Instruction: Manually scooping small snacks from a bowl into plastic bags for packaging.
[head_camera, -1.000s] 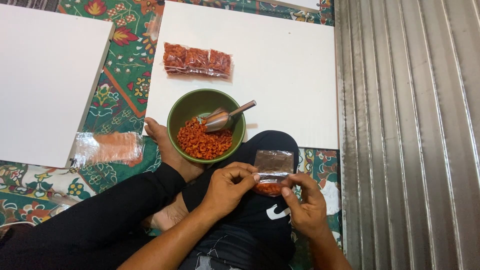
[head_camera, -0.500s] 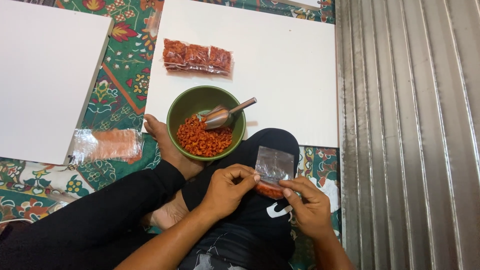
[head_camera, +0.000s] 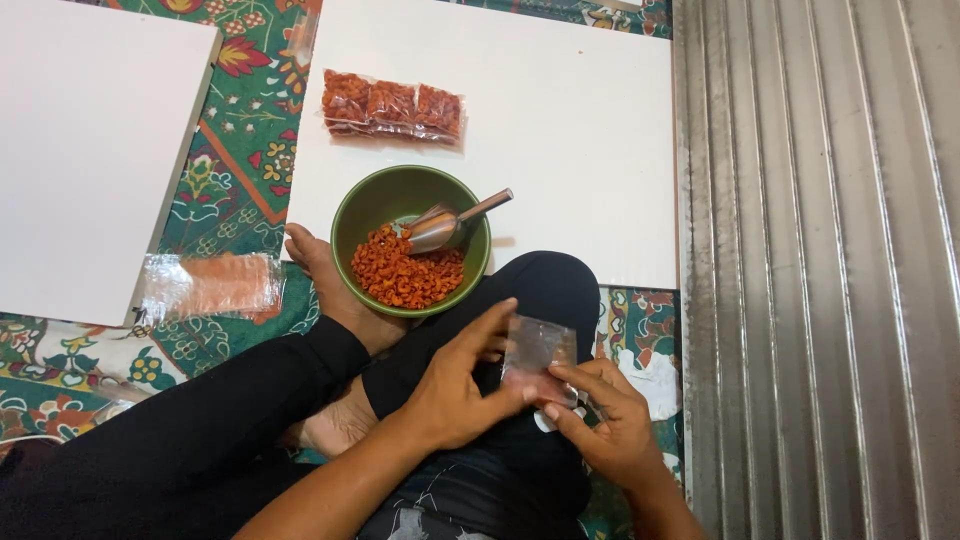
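Observation:
A small clear plastic bag (head_camera: 538, 352) with orange snack pieces in its bottom rests on my black-trousered knee. My right hand (head_camera: 605, 425) grips its lower edge with thumb and fingers. My left hand (head_camera: 462, 380) presses against the bag's left side, fingers stretched out over it. Just beyond my knee stands a green bowl (head_camera: 352, 212) half full of orange curled snack pieces (head_camera: 405, 275), with a metal scoop (head_camera: 450, 225) lying in it, handle pointing right.
Three filled snack bags (head_camera: 392, 106) lie in a row on a white board (head_camera: 570, 130). A second white board (head_camera: 85, 150) lies at left, a stack of clear bags (head_camera: 210, 287) beside it. A corrugated metal wall (head_camera: 820, 270) runs along the right. My bare foot (head_camera: 325, 285) touches the bowl.
The bag has been lowered and tilted flatter onto my knee. My left hand went from pinching its top edge to spreading its fingers over it. The bowl and scoop stayed put.

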